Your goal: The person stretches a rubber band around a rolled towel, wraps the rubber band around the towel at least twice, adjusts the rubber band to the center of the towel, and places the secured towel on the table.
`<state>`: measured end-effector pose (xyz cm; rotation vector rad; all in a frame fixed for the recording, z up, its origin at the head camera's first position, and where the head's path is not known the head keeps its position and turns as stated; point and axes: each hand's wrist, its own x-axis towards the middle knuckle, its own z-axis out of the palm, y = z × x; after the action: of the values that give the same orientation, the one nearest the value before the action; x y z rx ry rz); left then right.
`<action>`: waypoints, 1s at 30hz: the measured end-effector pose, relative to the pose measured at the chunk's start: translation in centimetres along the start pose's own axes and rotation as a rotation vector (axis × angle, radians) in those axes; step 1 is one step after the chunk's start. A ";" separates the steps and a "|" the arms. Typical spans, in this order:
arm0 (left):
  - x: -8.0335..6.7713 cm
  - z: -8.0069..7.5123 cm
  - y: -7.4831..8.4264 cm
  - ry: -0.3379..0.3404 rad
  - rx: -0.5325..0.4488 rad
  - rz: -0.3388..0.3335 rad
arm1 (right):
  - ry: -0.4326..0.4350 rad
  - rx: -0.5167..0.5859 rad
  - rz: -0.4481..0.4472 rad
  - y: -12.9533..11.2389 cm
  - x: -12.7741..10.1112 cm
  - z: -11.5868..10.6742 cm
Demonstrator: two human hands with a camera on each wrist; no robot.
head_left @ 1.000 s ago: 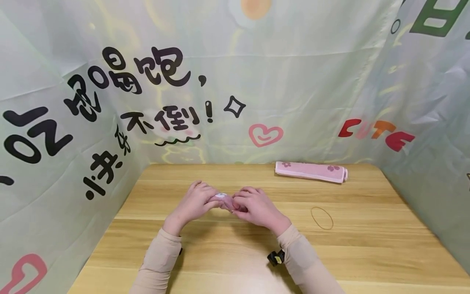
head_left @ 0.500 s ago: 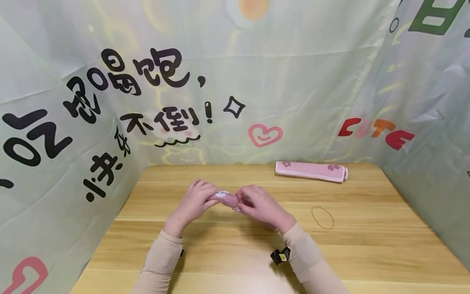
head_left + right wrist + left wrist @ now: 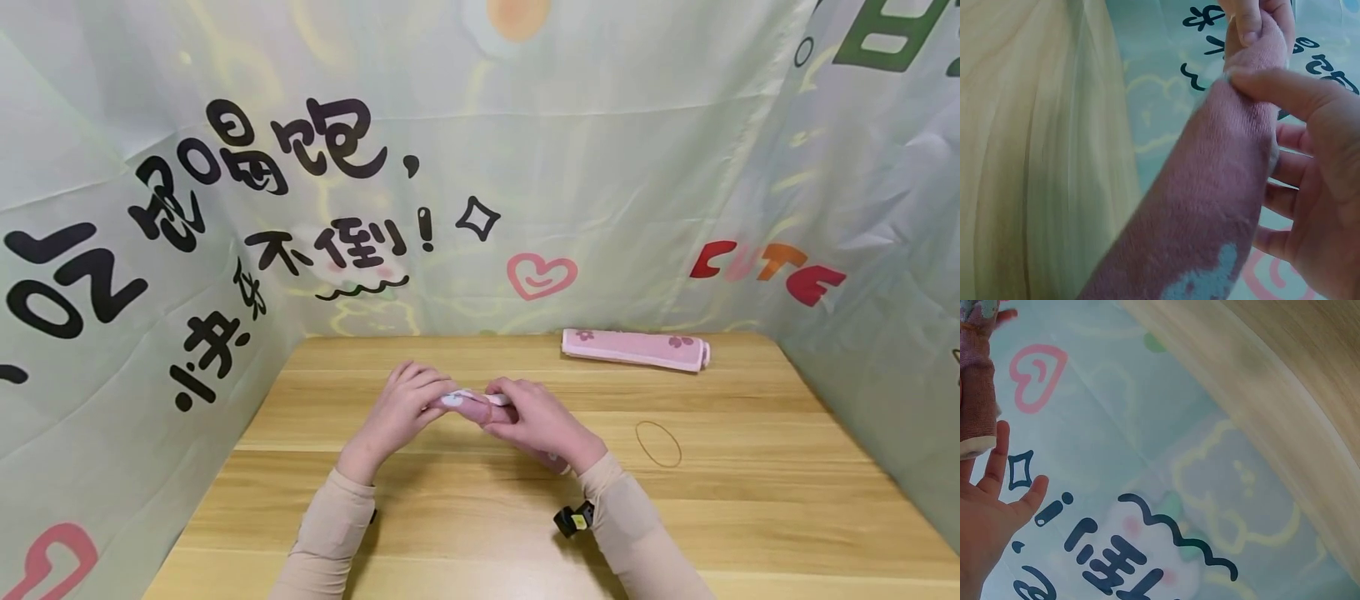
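A rolled mauve towel (image 3: 467, 406) with a pale print lies low over the middle of the wooden table (image 3: 465, 517), held from both sides. My left hand (image 3: 405, 410) pinches its left end, with the other fingers stretched out in the left wrist view, where the left hand (image 3: 985, 519) sits under the towel (image 3: 975, 394). My right hand (image 3: 534, 419) grips the roll further right, and the roll's near end shows under the wrist. In the right wrist view the right hand's (image 3: 1316, 156) thumb presses on the towel (image 3: 1210, 206), with the fingers curled behind it.
A second rolled pink towel (image 3: 636, 349) lies at the back of the table near the cloth wall. A rubber band (image 3: 658, 443) lies flat to the right of my right hand. Printed cloth walls (image 3: 112, 292) close in the left, back and right sides.
My right hand has slid a little to the right along the roll, so more of the towel shows between the hands. The left hand has stayed in place.
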<state>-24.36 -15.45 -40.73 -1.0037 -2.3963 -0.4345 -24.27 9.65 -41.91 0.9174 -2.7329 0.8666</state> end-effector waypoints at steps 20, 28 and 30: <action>0.1 0.5 0.9 -0.196 0.041 -0.189 | 0.270 -0.337 -0.181 -0.2 0.2 1.8; -0.2 0.6 0.6 -0.104 0.140 -0.129 | 0.233 -0.329 -0.217 -0.8 0.2 2.3; -0.2 0.6 0.6 -0.071 0.162 -0.119 | 0.216 -0.301 -0.213 -0.9 0.2 2.2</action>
<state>-24.03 -14.90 -41.34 -0.8214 -2.5171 -0.2442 -23.82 7.72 -43.26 0.9659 -2.4369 0.4694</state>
